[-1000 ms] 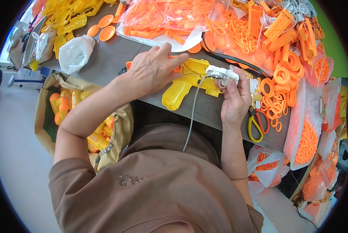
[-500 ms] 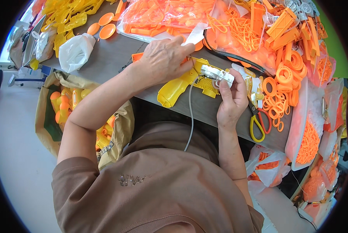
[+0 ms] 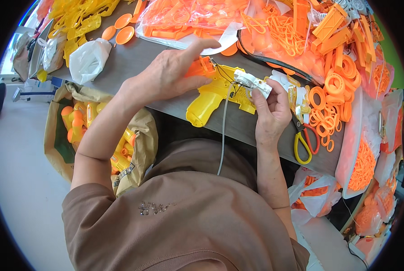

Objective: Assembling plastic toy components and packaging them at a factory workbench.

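Note:
A half shell of yellow plastic [image 3: 201, 107], shaped like a toy gun, lies on the table with its grip toward me. My right hand [image 3: 272, 108] pinches a round white plastic mechanism [image 3: 250, 82] above the shell's right part. My left hand [image 3: 163, 74] is curled around an orange plastic part [image 3: 200, 67] at the shell's upper left, thumb below it and the index finger stretched out above. Thin dark wires run from near the orange part toward the white mechanism. A clear tube [image 3: 223, 137] hangs from the shell over the table edge toward my lap.
Scissors [image 3: 302, 147] with yellow and red handles lie right, beside orange rings [image 3: 323, 118]. Bags of orange parts [image 3: 188, 18] fill the back. A white plastic bag [image 3: 90, 61] stands left on the table [image 3: 136, 61]; a paper bag [image 3: 143, 151] of yellow-orange pieces is below.
My left hand has drawn back to the left, away from the white paper strip. The orange part now shows in its grasp. My right hand keeps its pinch on the white mechanism.

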{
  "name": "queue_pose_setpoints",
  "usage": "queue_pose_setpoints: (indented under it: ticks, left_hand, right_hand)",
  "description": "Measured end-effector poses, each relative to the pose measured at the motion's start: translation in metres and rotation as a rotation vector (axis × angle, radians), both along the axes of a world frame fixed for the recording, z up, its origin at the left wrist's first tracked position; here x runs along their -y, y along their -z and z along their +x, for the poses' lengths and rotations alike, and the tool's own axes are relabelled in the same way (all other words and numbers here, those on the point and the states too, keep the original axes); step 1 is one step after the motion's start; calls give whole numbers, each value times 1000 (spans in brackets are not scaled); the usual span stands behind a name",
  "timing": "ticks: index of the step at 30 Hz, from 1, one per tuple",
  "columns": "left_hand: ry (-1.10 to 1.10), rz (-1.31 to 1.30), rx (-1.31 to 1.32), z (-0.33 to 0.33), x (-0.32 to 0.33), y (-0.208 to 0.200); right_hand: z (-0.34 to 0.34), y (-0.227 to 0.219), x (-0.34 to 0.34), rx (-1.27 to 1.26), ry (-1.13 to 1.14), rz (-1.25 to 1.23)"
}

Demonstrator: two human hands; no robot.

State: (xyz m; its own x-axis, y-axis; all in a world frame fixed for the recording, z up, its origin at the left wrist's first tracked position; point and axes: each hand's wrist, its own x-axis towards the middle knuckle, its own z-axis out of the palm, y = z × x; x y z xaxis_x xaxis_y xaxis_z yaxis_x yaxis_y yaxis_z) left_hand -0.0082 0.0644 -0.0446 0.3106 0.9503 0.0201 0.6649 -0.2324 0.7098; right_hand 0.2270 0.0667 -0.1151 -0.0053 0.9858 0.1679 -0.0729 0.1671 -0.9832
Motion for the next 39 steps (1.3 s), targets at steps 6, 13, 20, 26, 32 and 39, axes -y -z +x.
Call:
queue_pose_setpoints:
  ticks: [6, 13, 20, 26, 32, 39]
  left_hand:
    - [82, 223, -255, 11, 3, 3]
    - [60, 181, -237, 17, 2, 9]
    - [-17, 102, -132, 21, 3, 7]
    - [-71, 71, -151, 22, 4, 0]
    - [-39, 95, -162, 34, -5, 3]
    - [-151, 153, -307, 43, -2, 12]
  right_hand:
    - [-1, -6, 2, 19, 5, -19]
    - [0, -5, 2, -42, -24, -37]
    - [2, -2, 2, -52, -25, -24]
    - [1, -3, 3, -73, -32, -23]
    - [2, -2, 4, -108, -42, -27]
    - [6, -2, 4, -174, -58, -69]
